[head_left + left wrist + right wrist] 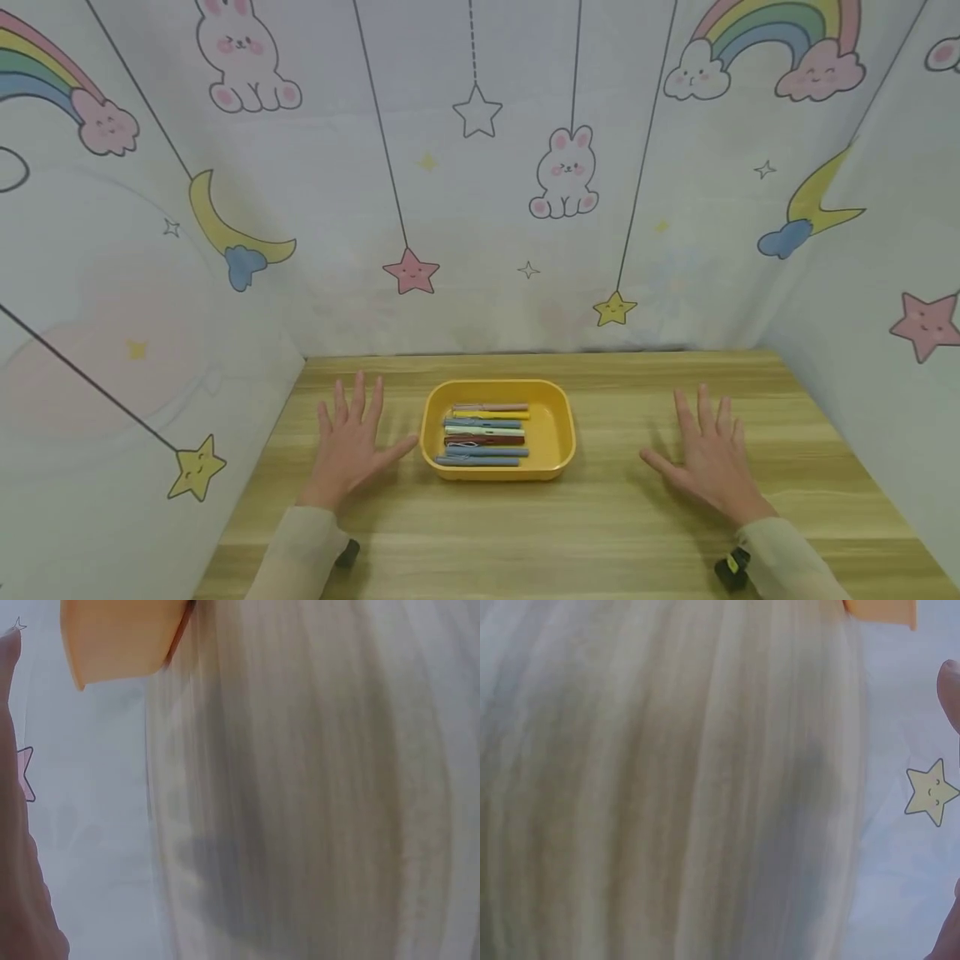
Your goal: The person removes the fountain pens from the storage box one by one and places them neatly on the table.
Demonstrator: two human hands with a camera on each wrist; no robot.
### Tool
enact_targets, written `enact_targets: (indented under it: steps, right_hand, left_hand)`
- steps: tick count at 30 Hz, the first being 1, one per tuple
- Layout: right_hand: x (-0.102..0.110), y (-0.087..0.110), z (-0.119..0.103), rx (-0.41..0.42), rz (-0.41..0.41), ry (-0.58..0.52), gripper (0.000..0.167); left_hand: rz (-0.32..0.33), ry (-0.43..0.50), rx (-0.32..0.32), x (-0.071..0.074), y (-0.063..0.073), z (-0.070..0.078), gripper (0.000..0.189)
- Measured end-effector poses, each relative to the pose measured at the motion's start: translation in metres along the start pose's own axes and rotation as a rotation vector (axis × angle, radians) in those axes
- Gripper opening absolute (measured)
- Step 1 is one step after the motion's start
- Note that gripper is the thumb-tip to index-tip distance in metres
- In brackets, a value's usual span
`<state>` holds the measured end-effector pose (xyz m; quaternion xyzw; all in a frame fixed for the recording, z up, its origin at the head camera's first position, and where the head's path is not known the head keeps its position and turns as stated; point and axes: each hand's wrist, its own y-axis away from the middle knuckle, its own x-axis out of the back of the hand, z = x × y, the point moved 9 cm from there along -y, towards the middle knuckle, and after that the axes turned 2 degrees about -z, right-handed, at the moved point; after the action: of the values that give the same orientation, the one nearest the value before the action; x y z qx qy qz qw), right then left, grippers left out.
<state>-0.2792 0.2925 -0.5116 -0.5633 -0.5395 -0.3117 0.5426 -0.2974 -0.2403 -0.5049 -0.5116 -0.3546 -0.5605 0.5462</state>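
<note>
A yellow plastic tray [555,472] stands on the table, with several pens [483,431] lying side by side in it, blue, pale green, dark brown, yellow and pinkish. To its left my left hand [351,450] is spread, fingers straight, the thumb tip close to the tray's left wall. My right hand [708,462] is spread as well, farther off on the right side, holding nothing. In the left wrist view, the tray's orange-looking wall [120,641] shows at the top and part of the hand [22,847] at the left edge. The right wrist view catches a tray corner [885,610].
The wood-grain table [495,542] reaches back to a white curtain [495,325] printed with rabbits, stars and rainbows. Similar printed sheets [97,250] hang at the left and right sides. Dark wrist devices [732,570] sit at both cuffs.
</note>
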Motion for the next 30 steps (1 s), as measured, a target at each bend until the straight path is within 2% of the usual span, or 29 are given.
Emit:
enact_targets:
  steps: [4, 7, 11, 17, 22, 25, 30]
  right_hand:
    - [0.003, -0.002, -0.005, 0.019, -0.006, -0.062, 0.115]
    - [0.007, -0.007, -0.010, 0.035, -0.021, -0.161, 0.110]
    - [0.011, -0.016, -0.020, 0.050, -0.053, -0.297, 0.106]
    - [0.010, -0.032, -0.039, 0.069, -0.118, -0.435, 0.101]
    - [0.005, -0.040, -0.057, 0.080, -0.178, -0.516, 0.094]
    - [0.004, -0.045, -0.066, 0.080, -0.205, -0.537, 0.091]
    - [0.006, -0.055, -0.078, 0.086, -0.205, -0.551, 0.085]
  left_hand:
    - [-0.011, 0.050, -0.013, 0.001, -0.002, 0.002, 0.115]
    - [-0.016, 0.099, -0.031, 0.003, -0.007, 0.007, 0.113]
    - [-0.050, 0.200, -0.059, 0.004, -0.013, 0.016, 0.109]
    - [-0.117, 0.363, -0.095, -0.002, -0.020, 0.028, 0.101]
    - [-0.194, 0.559, -0.132, -0.009, -0.022, 0.040, 0.093]
    - [-0.250, 0.706, -0.117, -0.016, -0.021, 0.043, 0.089]
    - [-0.316, 0.929, -0.092, -0.025, -0.019, 0.045, 0.081]
